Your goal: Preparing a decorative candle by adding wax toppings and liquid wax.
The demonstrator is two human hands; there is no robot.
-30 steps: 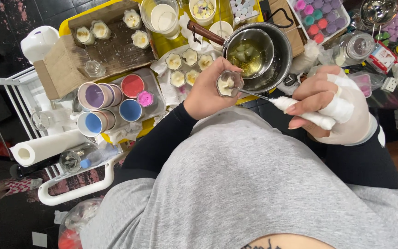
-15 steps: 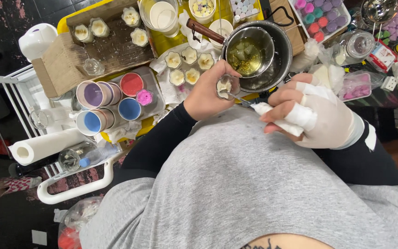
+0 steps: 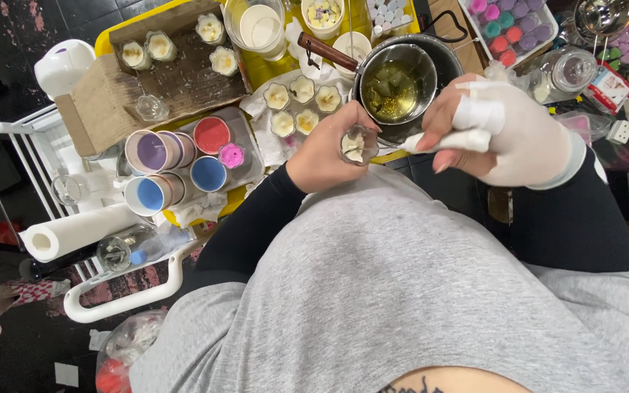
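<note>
My left hand (image 3: 322, 156) grips a small clear glass cup (image 3: 357, 144) with pale wax inside, held in front of my grey shirt. My right hand (image 3: 507, 131), wearing a white bandage-like wrap, pinches a thin metal tool with a white-wrapped handle (image 3: 445, 140). The tool's tip reaches into the cup. Just beyond both hands stands a metal pot (image 3: 400, 80) with a wooden handle, holding yellowish melted wax and pale chunks.
Several filled flower-shaped cups (image 3: 301, 102) sit on white paper on a yellow tray (image 3: 260, 69). Left of them are coloured wax tins (image 3: 183, 156), a cardboard box (image 3: 147, 80) and a paper towel roll (image 3: 74, 231). Trays of coloured wax pieces (image 3: 507, 29) lie at the far right.
My right hand rose and swung leftward toward the pot, levelling the tool so its tip stays in the cup. My left hand kept the cup nearly still.
</note>
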